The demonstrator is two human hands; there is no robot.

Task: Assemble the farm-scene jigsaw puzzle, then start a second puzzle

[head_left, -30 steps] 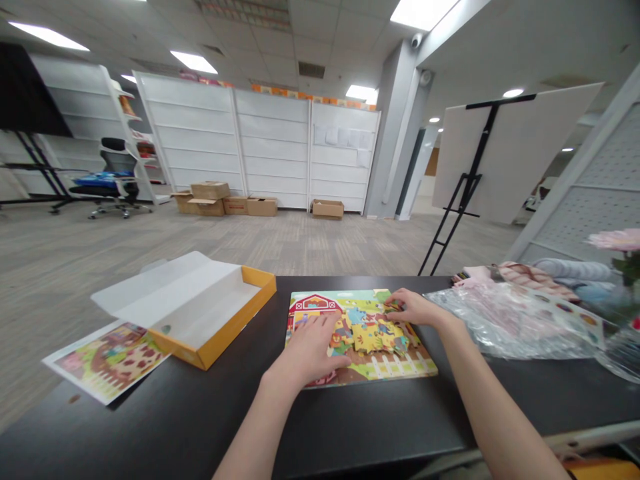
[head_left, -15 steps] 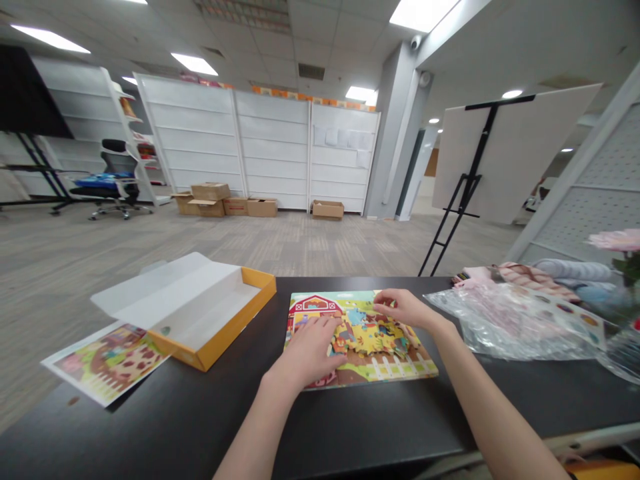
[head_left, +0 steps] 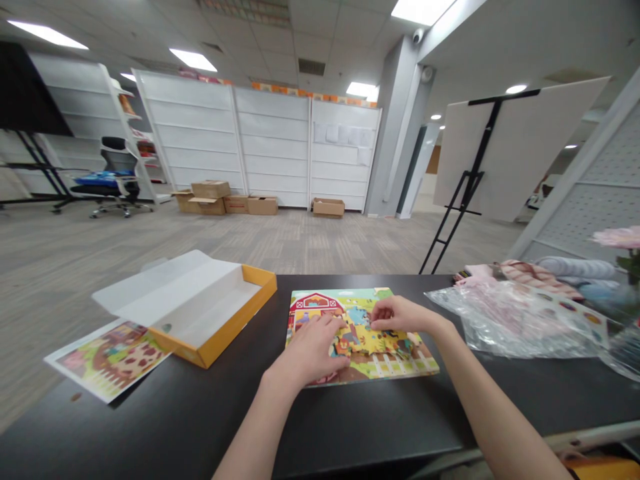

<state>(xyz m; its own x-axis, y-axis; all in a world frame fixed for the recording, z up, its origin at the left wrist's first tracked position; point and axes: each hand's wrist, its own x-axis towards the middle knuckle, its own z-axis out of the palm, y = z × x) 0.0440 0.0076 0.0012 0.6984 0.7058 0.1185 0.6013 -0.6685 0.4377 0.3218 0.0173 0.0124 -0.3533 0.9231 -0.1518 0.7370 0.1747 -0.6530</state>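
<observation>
A colourful farm jigsaw puzzle [head_left: 385, 370] lies on the black table, with a red barn at its upper left and a white fence along its lower edge. Loose yellow puzzle pieces [head_left: 373, 341] are spread over its middle. My left hand [head_left: 315, 347] rests on the left part of the puzzle, fingers stretched out and thumb apart. Over the centre right of the puzzle is my right hand [head_left: 395, 313], its thumb and fingers pinched together close to the pieces. Whatever lies between those fingertips is too small to make out.
Left of the puzzle stands an open yellow box [head_left: 235, 327] with a white lid flap. A printed farm picture [head_left: 107, 360] lies partly under it. To the right are a clear plastic bag [head_left: 520, 327] and rolled yarn-like bundles [head_left: 575, 270]. The black table [head_left: 350, 427] carries everything.
My right hand has moved down and slightly left over the puzzle, from its top edge towards the middle, and its fingers have closed together more. The left hand stays almost still.
</observation>
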